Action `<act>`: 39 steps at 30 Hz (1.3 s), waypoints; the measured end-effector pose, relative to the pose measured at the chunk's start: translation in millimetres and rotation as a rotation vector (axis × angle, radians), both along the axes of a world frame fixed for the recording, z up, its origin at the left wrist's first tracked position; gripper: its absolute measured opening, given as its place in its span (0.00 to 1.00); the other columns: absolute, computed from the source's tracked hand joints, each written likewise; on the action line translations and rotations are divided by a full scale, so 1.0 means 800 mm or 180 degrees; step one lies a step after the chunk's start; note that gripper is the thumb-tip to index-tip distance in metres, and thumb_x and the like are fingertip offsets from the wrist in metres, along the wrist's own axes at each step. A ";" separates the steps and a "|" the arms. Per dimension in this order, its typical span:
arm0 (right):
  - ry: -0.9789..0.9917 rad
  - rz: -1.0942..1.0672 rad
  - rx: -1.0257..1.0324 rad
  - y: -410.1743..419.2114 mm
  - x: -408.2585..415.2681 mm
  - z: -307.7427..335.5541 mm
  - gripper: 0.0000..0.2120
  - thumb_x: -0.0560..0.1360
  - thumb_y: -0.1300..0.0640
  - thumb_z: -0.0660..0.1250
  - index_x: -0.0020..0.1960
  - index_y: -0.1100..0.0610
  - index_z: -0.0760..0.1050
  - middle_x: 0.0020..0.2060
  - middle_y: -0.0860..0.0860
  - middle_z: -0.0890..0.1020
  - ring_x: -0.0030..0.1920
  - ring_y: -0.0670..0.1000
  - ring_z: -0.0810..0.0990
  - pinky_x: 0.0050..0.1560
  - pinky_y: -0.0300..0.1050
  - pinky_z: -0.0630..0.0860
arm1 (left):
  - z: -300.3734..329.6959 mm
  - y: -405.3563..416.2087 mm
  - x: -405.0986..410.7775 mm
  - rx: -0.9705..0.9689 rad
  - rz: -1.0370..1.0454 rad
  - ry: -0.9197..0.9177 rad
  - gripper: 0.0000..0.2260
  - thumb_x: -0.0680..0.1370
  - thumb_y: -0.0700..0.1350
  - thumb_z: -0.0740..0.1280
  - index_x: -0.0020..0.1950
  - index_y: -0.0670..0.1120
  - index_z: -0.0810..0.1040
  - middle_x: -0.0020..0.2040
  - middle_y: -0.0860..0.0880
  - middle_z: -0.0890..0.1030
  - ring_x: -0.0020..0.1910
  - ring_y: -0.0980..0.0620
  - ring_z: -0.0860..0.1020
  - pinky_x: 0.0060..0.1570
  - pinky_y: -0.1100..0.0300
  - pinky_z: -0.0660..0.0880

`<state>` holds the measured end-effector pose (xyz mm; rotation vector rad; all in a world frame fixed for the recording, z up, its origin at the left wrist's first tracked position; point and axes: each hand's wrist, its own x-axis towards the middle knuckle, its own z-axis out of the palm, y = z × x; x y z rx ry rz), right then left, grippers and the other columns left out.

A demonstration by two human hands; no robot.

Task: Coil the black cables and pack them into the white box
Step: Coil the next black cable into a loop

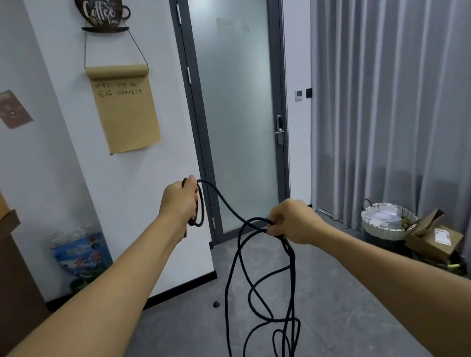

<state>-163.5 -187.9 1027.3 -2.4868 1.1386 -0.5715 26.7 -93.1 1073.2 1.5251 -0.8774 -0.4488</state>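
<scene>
- Fingers of the left hand [181,200] grip a small coil of black cable [230,207].
- Right hand [292,221] pinches loose loops, which hang tangled toward the floor [174,344].
- Behind: glass door [242,108], grey curtain [415,86], white basket [387,220], cardboard box [433,238].

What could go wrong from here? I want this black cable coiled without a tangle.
1. The thin black cable hangs below the right hand in crossing loops, so pulling may knot it.
2. The left hand holds only a small coil, which might slip.
3. No white box is visible.
</scene>
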 end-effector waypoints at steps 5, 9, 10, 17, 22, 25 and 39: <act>-0.0003 0.0193 -0.0074 0.006 0.007 0.022 0.07 0.79 0.57 0.61 0.48 0.61 0.73 0.40 0.55 0.77 0.38 0.53 0.73 0.39 0.46 0.71 | -0.015 0.005 0.011 0.0545 0.0194 -0.0917 0.15 0.82 0.48 0.53 0.36 0.44 0.64 0.33 0.47 0.66 0.30 0.50 0.62 0.31 0.59 0.59; -0.0261 0.0295 0.0217 0.009 0.007 0.043 0.08 0.80 0.58 0.58 0.45 0.59 0.70 0.37 0.50 0.75 0.34 0.50 0.69 0.32 0.39 0.66 | -0.018 0.008 0.003 0.0611 -0.0187 -0.1399 0.16 0.83 0.50 0.53 0.36 0.45 0.65 0.34 0.49 0.68 0.31 0.52 0.64 0.31 0.59 0.61; -0.0416 0.0303 0.0392 0.007 0.006 0.046 0.09 0.80 0.58 0.57 0.43 0.59 0.71 0.37 0.50 0.76 0.34 0.50 0.69 0.31 0.39 0.66 | -0.017 0.009 0.001 0.0617 -0.0280 -0.1485 0.17 0.83 0.50 0.53 0.36 0.46 0.65 0.33 0.50 0.68 0.31 0.52 0.65 0.31 0.59 0.62; -0.1505 0.0823 0.1165 0.000 -0.012 0.061 0.09 0.80 0.65 0.58 0.41 0.61 0.73 0.33 0.51 0.77 0.34 0.46 0.74 0.37 0.32 0.73 | -0.012 0.015 -0.007 0.0987 -0.0891 -0.1965 0.18 0.83 0.53 0.52 0.37 0.47 0.66 0.33 0.51 0.69 0.31 0.55 0.66 0.33 0.60 0.63; -0.1772 0.0943 0.1275 -0.009 -0.014 0.062 0.10 0.79 0.63 0.60 0.41 0.61 0.75 0.32 0.51 0.77 0.32 0.47 0.71 0.39 0.38 0.71 | -0.010 0.012 -0.043 0.1370 -0.1123 -0.2518 0.29 0.76 0.66 0.40 0.38 0.46 0.67 0.34 0.50 0.70 0.35 0.52 0.68 0.42 0.57 0.67; -0.2037 0.0831 0.1275 -0.010 -0.014 0.059 0.10 0.79 0.63 0.61 0.41 0.60 0.77 0.31 0.51 0.77 0.31 0.46 0.70 0.38 0.38 0.70 | -0.022 -0.003 -0.056 0.1428 -0.1161 -0.3199 0.28 0.75 0.69 0.46 0.40 0.46 0.69 0.37 0.49 0.74 0.38 0.50 0.72 0.44 0.53 0.71; -0.1062 0.0704 0.0248 0.007 -0.014 0.038 0.15 0.80 0.51 0.60 0.53 0.60 0.80 0.46 0.60 0.81 0.47 0.61 0.77 0.51 0.54 0.74 | -0.032 -0.018 -0.061 0.0385 -0.1993 0.0191 0.21 0.82 0.50 0.55 0.31 0.46 0.67 0.22 0.55 0.63 0.23 0.57 0.58 0.24 0.66 0.58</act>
